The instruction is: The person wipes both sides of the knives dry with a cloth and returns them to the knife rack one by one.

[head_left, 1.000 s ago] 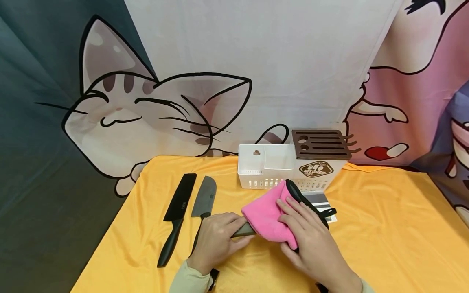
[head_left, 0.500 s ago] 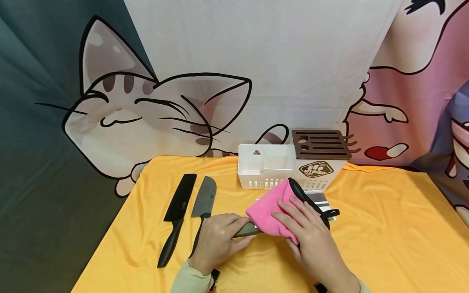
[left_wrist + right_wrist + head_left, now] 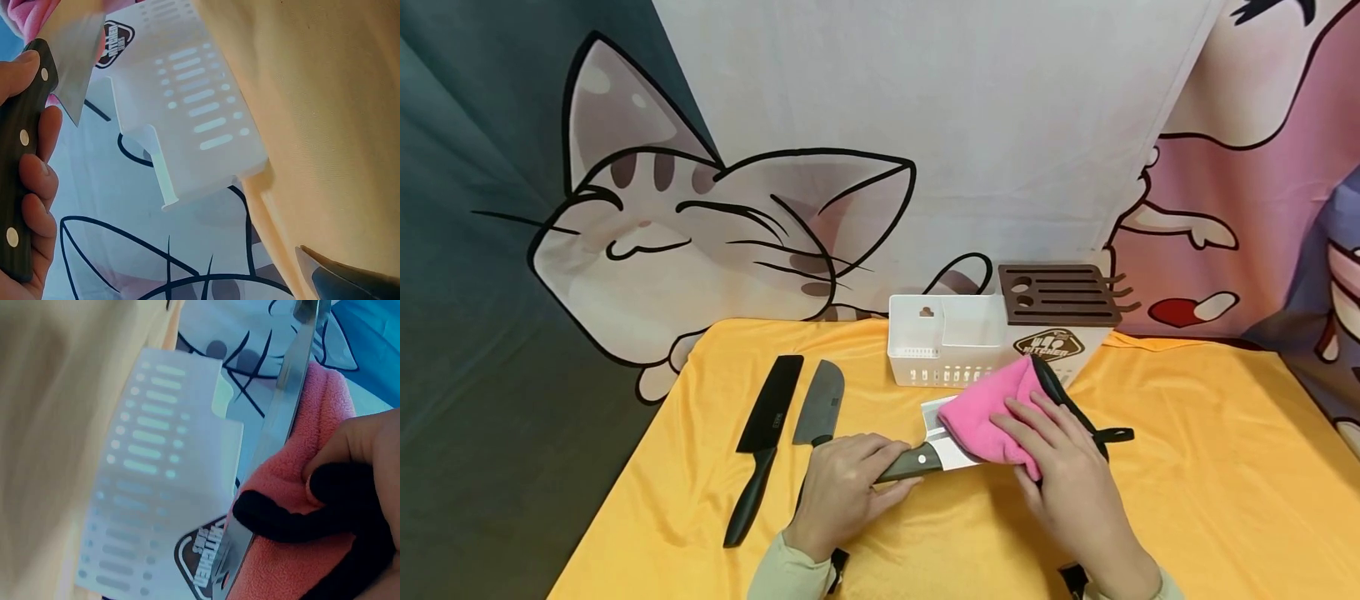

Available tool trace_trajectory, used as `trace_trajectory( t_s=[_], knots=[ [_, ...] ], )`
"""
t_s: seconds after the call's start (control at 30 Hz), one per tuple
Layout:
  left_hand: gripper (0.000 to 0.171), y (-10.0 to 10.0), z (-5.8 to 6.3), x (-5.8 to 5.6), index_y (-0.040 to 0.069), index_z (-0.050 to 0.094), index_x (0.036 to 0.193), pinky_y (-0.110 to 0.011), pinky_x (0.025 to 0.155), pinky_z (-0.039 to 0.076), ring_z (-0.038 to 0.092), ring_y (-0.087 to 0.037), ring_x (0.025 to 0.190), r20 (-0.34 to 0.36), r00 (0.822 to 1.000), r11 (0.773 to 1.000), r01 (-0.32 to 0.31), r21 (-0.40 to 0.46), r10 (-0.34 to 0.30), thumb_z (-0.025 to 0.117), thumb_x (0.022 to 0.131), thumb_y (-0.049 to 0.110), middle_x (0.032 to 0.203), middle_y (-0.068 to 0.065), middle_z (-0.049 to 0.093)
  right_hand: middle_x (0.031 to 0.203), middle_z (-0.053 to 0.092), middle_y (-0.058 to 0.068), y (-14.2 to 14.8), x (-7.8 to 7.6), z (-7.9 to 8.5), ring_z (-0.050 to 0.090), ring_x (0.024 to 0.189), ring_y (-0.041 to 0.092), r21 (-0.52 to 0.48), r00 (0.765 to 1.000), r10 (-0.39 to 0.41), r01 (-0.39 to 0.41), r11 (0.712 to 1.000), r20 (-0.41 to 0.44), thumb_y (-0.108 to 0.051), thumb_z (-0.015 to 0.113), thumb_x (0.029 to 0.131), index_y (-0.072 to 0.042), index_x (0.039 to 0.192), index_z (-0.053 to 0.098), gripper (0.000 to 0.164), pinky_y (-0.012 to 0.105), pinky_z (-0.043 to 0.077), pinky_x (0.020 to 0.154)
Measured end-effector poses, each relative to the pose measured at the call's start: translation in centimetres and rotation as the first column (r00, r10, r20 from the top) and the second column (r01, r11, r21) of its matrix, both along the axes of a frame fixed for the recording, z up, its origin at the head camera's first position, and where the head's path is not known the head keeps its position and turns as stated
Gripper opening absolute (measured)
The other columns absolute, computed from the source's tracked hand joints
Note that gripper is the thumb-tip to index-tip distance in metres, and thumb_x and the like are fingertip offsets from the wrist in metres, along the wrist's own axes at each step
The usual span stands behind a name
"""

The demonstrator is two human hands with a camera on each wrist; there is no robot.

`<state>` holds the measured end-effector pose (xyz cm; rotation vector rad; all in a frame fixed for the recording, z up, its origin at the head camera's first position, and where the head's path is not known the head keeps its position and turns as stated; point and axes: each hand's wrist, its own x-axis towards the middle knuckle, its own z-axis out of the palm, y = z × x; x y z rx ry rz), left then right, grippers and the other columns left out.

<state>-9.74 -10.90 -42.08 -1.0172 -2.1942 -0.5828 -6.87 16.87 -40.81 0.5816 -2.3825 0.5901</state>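
Observation:
My left hand grips the dark riveted handle of a cleaver, whose broad shiny blade points to the right. A folded pink cloth with black edging and a loop covers much of the blade in the head view. My right hand holds this cloth against the blade, fingers spread over its top. In the right wrist view the blade runs along the cloth, with a hole near its lower end. My right thumb is mostly hidden beneath the cloth.
Left of my hands, a black-bladed knife and a grey-bladed knife lie on the yellow tablecloth. Behind the cleaver stands a white kitchen rack with a brown slotted top and side hooks. A cartoon curtain hangs behind.
My right hand and the pink cloth have slid to the right along the blade. More bare metal now shows near the handle. The left hand has stayed nearly still.

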Motion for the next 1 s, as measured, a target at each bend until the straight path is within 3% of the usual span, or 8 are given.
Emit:
trace_trajectory(
  t_s=[0.2, 0.47, 0.53, 0.63, 0.77, 0.83, 1.0],
  knots=[
    [0.030, 0.0, -0.1, 0.0, 0.016, 0.078, 0.097, -0.025, 0.063, 0.054, 0.067, -0.009, 0.070, 0.032, 0.999, 1.000, -0.011, 0.006, 0.011, 0.087, 0.078, 0.037, 0.086, 0.007, 0.071, 0.127, 0.067, 0.012, 0.8, -0.2, 0.1, 0.052, 0.127, 0.042, -0.019, 0.999, -0.033, 0.033, 0.999, -0.008, -0.011, 0.065, 0.082, -0.010, 0.121, 0.072, 0.040, 0.049, 0.031, 0.112],
    [0.031, -0.1, -0.1, -0.1, 0.017, 0.078, 0.098, -0.025, 0.061, 0.054, 0.067, -0.009, 0.069, -0.007, 1.000, 1.000, -0.004, 0.010, 0.004, 0.088, 0.076, 0.036, 0.086, 0.007, 0.071, 0.123, 0.069, 0.015, 1.1, -0.1, 0.2, 0.054, 0.123, 0.042, -0.046, 0.994, -0.106, 0.106, 0.993, 0.001, 0.003, 0.071, 0.075, -0.006, 0.117, 0.073, 0.044, 0.043, 0.034, 0.111],
    [0.031, -0.1, -0.1, -0.1, 0.017, 0.078, 0.098, -0.024, 0.061, 0.054, 0.067, -0.009, 0.069, -0.020, 1.000, 1.000, 0.000, 0.015, 0.001, 0.088, 0.075, 0.036, 0.086, 0.007, 0.071, 0.123, 0.069, 0.015, 1.2, -0.1, 0.2, 0.054, 0.123, 0.042, -0.057, 0.992, -0.129, 0.129, 0.990, 0.010, 0.005, 0.070, 0.074, -0.007, 0.117, 0.073, 0.044, 0.036, 0.033, 0.114],
    [0.031, -0.1, 0.0, -0.1, 0.017, 0.078, 0.098, -0.024, 0.060, 0.054, 0.066, -0.009, 0.068, -0.026, 1.000, 1.000, -0.004, 0.020, 0.005, 0.089, 0.075, 0.035, 0.086, 0.007, 0.071, 0.122, 0.069, 0.014, 1.2, -0.1, 0.2, 0.054, 0.123, 0.041, -0.078, 0.988, -0.153, 0.154, 0.985, 0.017, 0.009, 0.069, 0.073, -0.008, 0.115, 0.074, 0.046, 0.039, 0.040, 0.109],
    [0.032, -0.2, -0.1, -0.2, 0.016, 0.078, 0.097, -0.024, 0.060, 0.053, 0.066, -0.009, 0.068, -0.027, 0.999, 1.000, -0.019, 0.019, 0.019, 0.090, 0.074, 0.035, 0.085, 0.006, 0.071, 0.121, 0.069, 0.014, 1.4, -0.1, 0.2, 0.054, 0.122, 0.041, -0.097, 0.986, -0.166, 0.167, 0.981, 0.019, 0.011, 0.068, 0.072, -0.009, 0.113, 0.075, 0.046, 0.033, 0.038, 0.111],
    [0.033, -0.3, -0.1, -0.3, 0.016, 0.078, 0.096, -0.024, 0.060, 0.054, 0.067, -0.009, 0.069, -0.025, 0.999, 1.000, -0.024, 0.019, 0.024, 0.090, 0.073, 0.036, 0.086, 0.006, 0.071, 0.119, 0.070, 0.014, 1.5, -0.1, 0.2, 0.055, 0.121, 0.042, -0.100, 0.986, -0.165, 0.165, 0.981, 0.009, 0.011, 0.065, 0.073, -0.007, 0.112, 0.075, 0.044, 0.022, 0.028, 0.115],
    [0.033, -0.4, 0.0, -0.4, 0.015, 0.078, 0.096, -0.025, 0.060, 0.054, 0.067, -0.009, 0.069, -0.024, 0.999, 0.999, -0.031, 0.020, 0.032, 0.089, 0.074, 0.036, 0.086, 0.005, 0.072, 0.111, 0.072, 0.014, 1.7, 0.0, 0.4, 0.056, 0.118, 0.043, -0.098, 0.987, -0.161, 0.158, 0.982, -0.020, 0.008, 0.059, 0.075, -0.001, 0.106, 0.075, 0.037, 0.022, 0.027, 0.115]
  ],
)
